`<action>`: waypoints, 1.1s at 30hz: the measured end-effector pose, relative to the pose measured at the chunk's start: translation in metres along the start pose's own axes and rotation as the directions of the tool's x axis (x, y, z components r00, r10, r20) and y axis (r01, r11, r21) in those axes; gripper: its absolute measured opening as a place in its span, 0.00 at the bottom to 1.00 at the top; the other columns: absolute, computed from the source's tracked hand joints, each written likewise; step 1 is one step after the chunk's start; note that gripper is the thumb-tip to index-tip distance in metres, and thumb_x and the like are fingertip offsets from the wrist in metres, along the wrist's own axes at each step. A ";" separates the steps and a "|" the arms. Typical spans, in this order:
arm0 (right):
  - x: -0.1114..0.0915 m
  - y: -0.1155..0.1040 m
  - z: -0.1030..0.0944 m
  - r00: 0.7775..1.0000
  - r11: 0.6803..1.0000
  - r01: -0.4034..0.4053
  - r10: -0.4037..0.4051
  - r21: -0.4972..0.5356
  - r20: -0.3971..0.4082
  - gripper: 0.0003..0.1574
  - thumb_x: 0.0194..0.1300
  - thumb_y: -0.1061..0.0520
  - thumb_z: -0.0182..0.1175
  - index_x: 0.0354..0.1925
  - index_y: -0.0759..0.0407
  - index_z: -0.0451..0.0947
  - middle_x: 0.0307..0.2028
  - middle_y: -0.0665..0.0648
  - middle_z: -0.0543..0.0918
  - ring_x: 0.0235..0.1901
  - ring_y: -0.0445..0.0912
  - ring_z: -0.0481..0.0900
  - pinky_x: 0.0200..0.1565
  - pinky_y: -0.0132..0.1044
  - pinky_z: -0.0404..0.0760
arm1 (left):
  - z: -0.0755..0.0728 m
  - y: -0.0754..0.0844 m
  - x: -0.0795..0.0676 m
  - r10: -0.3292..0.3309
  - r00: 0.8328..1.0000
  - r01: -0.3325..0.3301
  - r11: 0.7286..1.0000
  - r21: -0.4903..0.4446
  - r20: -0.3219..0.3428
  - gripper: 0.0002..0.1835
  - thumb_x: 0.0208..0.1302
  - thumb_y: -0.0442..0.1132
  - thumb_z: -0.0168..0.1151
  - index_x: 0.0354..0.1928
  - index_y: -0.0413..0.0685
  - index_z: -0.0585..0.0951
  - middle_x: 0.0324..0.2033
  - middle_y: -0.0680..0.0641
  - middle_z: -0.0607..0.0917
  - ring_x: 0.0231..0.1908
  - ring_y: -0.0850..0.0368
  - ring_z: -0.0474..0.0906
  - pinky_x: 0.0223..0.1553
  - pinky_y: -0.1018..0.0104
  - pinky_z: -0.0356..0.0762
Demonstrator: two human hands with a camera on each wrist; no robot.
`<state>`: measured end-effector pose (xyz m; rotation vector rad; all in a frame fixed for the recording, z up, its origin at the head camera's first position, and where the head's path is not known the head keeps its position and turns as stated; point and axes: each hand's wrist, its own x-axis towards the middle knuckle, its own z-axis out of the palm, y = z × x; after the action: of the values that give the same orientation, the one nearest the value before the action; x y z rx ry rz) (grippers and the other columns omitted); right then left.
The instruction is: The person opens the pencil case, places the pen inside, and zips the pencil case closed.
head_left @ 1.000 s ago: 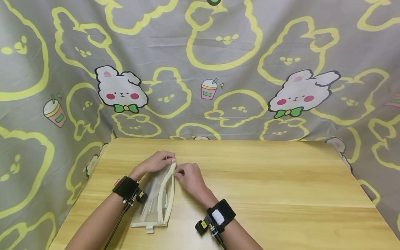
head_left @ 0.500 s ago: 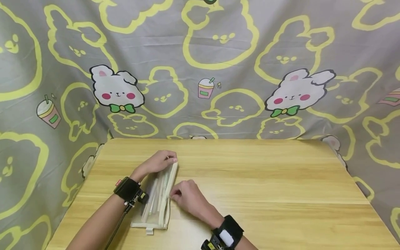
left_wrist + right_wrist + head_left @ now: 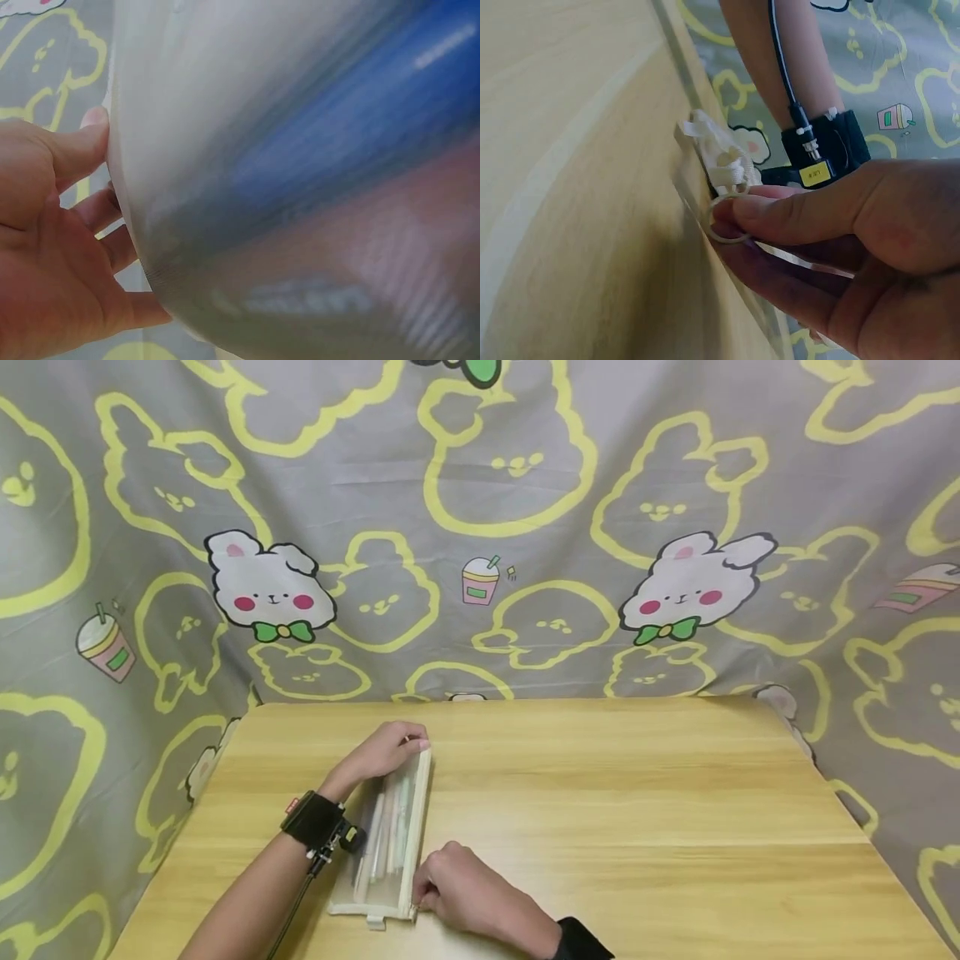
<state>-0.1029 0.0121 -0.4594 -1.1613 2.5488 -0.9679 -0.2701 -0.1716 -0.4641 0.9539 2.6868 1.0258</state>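
Observation:
A see-through mesh pencil case (image 3: 386, 883) with cream edging stands on the table, several slim pens (image 3: 392, 827) showing through its side. At its far top corner my left hand (image 3: 384, 753) grips the edge, and the left wrist view shows that thumb (image 3: 94, 135) on the rim of the case. Down at the near end, my right hand (image 3: 467, 892) pinches a round ring pull (image 3: 712, 219) between thumb and fingers, right at the zipper end (image 3: 727, 174). The zipper edge (image 3: 420, 810) runs closed and straight between the two hands. A small fabric tab (image 3: 376, 922) sticks out at the near end.
The wooden table (image 3: 615, 810) stretches to the right of the case. A grey curtain (image 3: 555, 485) with yellow outlines and rabbit faces hangs behind the table and at both sides. A cable runs along the left forearm (image 3: 251, 881).
My right hand has drawn the ring pull from the far end to the near end, closing the gaping zipper. The left hand has stayed at the far corner. The head view has shifted slightly.

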 end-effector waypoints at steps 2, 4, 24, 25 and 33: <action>0.000 0.000 0.000 1.000 1.000 0.015 -0.015 -0.004 0.017 0.10 0.56 0.66 0.69 0.22 0.53 0.88 0.23 0.42 0.86 0.21 0.24 0.72 0.25 0.13 0.73 | -0.001 -0.002 -0.003 0.007 1.000 -0.007 1.000 -0.006 -0.008 0.14 0.72 0.31 0.54 0.25 0.43 0.77 0.18 0.53 0.64 0.21 0.58 0.60 0.29 0.63 0.64; 0.000 0.001 0.000 0.999 0.999 0.032 -0.032 0.004 0.032 0.11 0.55 0.67 0.69 0.22 0.52 0.88 0.22 0.42 0.86 0.20 0.24 0.71 0.24 0.13 0.73 | -0.002 -0.003 -0.006 0.008 1.000 -0.009 1.000 -0.010 -0.018 0.14 0.72 0.31 0.55 0.25 0.42 0.76 0.18 0.53 0.63 0.21 0.58 0.60 0.29 0.64 0.64; -0.002 0.029 -0.010 0.998 0.998 0.015 -0.019 0.061 0.067 0.10 0.55 0.66 0.69 0.25 0.52 0.88 0.23 0.40 0.85 0.21 0.23 0.73 0.25 0.14 0.76 | -0.003 -0.010 -0.013 -0.098 0.994 0.099 0.995 -0.025 0.046 0.10 0.74 0.33 0.52 0.50 0.38 0.79 0.41 0.38 0.84 0.41 0.44 0.80 0.42 0.47 0.82; -0.003 0.032 -0.011 0.997 0.996 0.006 -0.012 0.085 0.077 0.09 0.56 0.66 0.69 0.26 0.52 0.88 0.24 0.40 0.85 0.22 0.24 0.75 0.26 0.14 0.77 | -0.003 -0.010 -0.015 -0.092 0.994 0.094 0.995 -0.036 0.068 0.11 0.74 0.32 0.52 0.53 0.37 0.78 0.43 0.36 0.84 0.44 0.42 0.80 0.44 0.46 0.82; -0.022 0.065 -0.041 0.985 0.964 -0.162 0.169 0.211 -0.016 0.09 0.64 0.57 0.64 0.41 0.59 0.87 0.36 0.48 0.88 0.34 0.36 0.82 0.39 0.28 0.86 | -0.010 -0.004 -0.030 -0.055 0.993 0.057 0.998 -0.024 0.109 0.20 0.75 0.35 0.50 0.64 0.34 0.70 0.60 0.30 0.75 0.59 0.32 0.70 0.59 0.36 0.71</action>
<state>-0.1447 0.0791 -0.4711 -0.8670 2.4499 -1.1875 -0.2512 -0.1978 -0.4625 0.8968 2.5900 0.9678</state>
